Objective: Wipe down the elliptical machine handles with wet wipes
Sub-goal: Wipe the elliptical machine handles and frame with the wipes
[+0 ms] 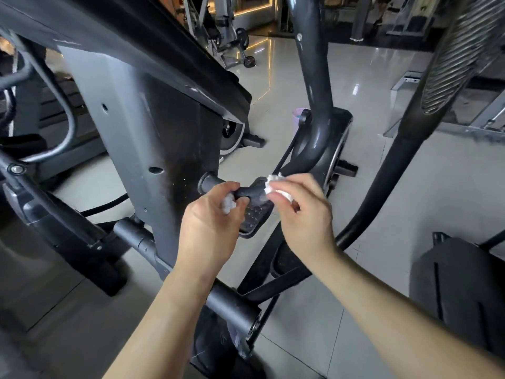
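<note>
The person's left hand is curled round a crumpled white wipe, pressing it against the stem of the short black handle that sticks out from the side of the grey column of the elliptical machine. The right hand pinches a second wipe between thumb and fingertips and holds it against the far, upper edge of the same handle, where the stem widens into a flat, dotted pad. The two hands sit close together, one at each end of the handle, with the pad showing between them. Beyond the right hand a dark curved arm rises from the machine's wheel housing, and at the far right a long swinging bar with a ribbed grip sweeps down toward the glossy tiled floor
</note>
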`<action>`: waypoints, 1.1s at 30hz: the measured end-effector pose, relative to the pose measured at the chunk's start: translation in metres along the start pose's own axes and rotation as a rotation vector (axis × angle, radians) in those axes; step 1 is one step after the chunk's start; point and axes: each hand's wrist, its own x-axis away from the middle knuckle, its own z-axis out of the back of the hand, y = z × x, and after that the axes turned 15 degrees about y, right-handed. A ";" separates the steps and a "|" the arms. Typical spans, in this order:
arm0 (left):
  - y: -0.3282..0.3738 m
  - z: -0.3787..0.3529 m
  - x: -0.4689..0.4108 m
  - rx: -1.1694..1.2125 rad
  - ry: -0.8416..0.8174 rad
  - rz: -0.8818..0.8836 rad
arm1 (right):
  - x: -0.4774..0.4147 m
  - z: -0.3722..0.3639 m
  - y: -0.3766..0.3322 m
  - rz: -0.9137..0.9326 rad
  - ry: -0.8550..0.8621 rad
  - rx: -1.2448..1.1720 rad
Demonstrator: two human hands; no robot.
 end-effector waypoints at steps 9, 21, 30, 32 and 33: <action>-0.003 -0.004 -0.002 0.114 -0.023 0.141 | -0.001 -0.002 -0.008 -0.106 0.049 -0.016; 0.001 -0.001 -0.001 0.179 -0.050 0.166 | 0.006 -0.006 -0.009 -0.256 0.136 -0.019; 0.001 0.000 0.000 0.247 -0.050 0.223 | -0.003 -0.005 0.002 -0.581 0.264 -0.147; 0.002 0.000 0.000 0.258 -0.051 0.220 | 0.009 -0.011 -0.004 -0.650 0.287 -0.174; 0.003 0.000 0.000 0.261 -0.050 0.219 | 0.017 -0.014 -0.007 -0.686 0.275 -0.197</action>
